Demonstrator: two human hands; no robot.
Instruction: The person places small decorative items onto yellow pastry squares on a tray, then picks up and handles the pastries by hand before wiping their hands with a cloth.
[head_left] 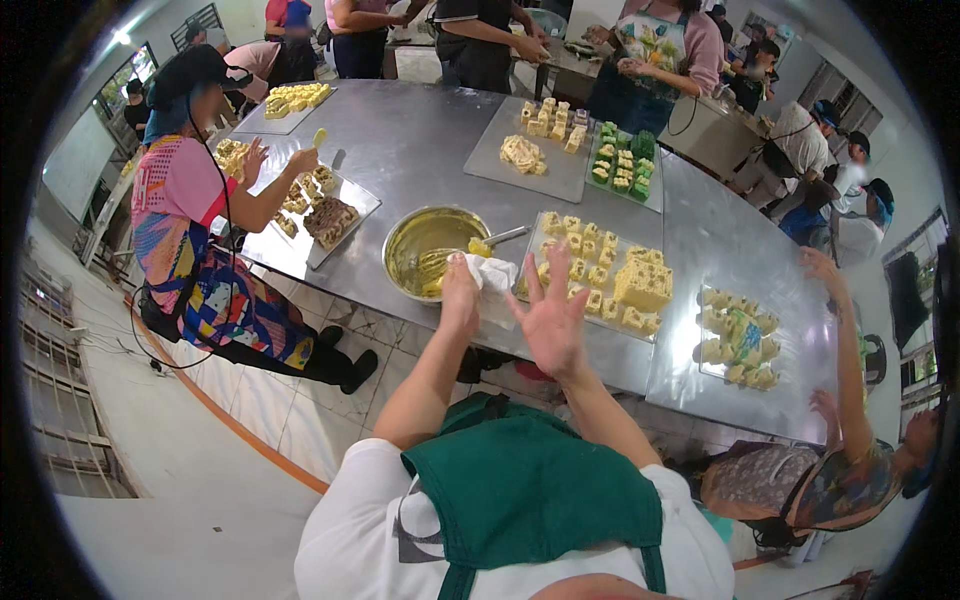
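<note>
Over at nine o'clock, a co-worker in a bright patterned top [185, 215] leans over a tray of brown and yellow pieces [330, 218] on the long steel table [420, 140]. Moving right, a metal bowl [432, 250] sits at the table's near edge, smeared with yellow batter, a utensil [500, 238] resting across its rim. Just right of it, at the centre, the left hand [460, 297] is closed around a white cloth [493, 275], thumb side up, at the table's near edge just beside the bowl. The right hand [550, 318] is spread wide open, fingers fanned, palm toward the table, gripping nothing; it looks to be hovering, though contact I cannot tell. Behind it, at one o'clock, a tray of yellow cake cubes [600, 275] looks largely cut, with one bigger block [643, 284] not yet divided. Judging by this, cutting is well along and the hands are at wiping. Further right, at three o'clock, a smaller tray of pale pieces [738, 338] lies beside another person's raised arm [845, 340].
</note>
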